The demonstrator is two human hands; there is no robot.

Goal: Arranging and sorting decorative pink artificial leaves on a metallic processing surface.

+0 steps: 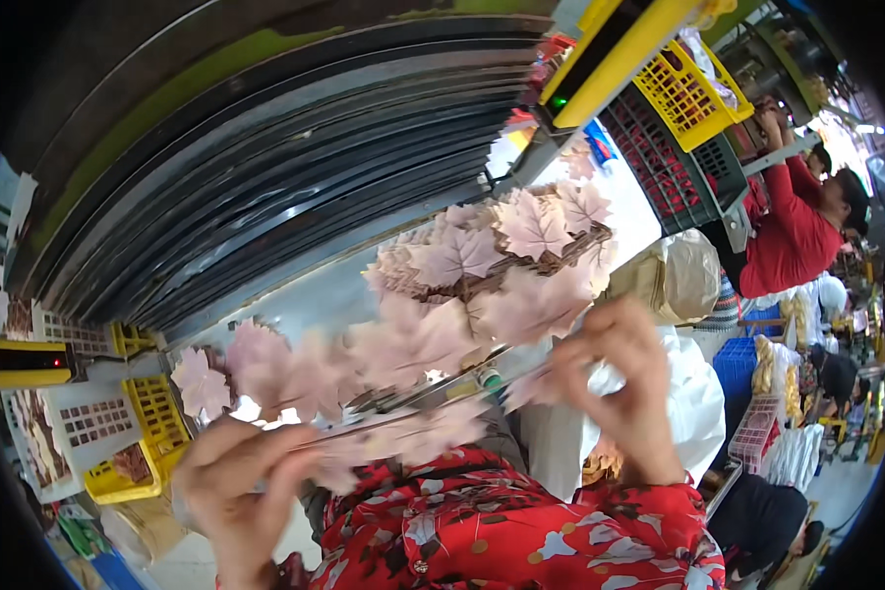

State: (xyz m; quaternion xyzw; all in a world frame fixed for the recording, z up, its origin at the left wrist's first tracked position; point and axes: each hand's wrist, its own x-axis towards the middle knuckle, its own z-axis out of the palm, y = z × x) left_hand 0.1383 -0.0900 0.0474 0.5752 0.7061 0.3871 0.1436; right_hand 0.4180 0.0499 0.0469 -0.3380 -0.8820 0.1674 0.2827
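Note:
Pale pink artificial maple leaves lie in a long row over the work surface in front of me. Behind that row is a thick pile of the same leaves. My left hand, blurred, is closed at the near left on the end of a leaf strip. This strip stretches close to my body, with a thin dark edge along it. On the right, my right hand is closed in a pinch at a pink leaf near the strip's other end. Motion blur hides the exact grip.
A machine with dark stacked plates rises beyond the surface, between two yellow posts. Yellow baskets stand at left; a yellow crate tops a dark crate at right. A white sack is beside my right arm. Co-workers are farther right.

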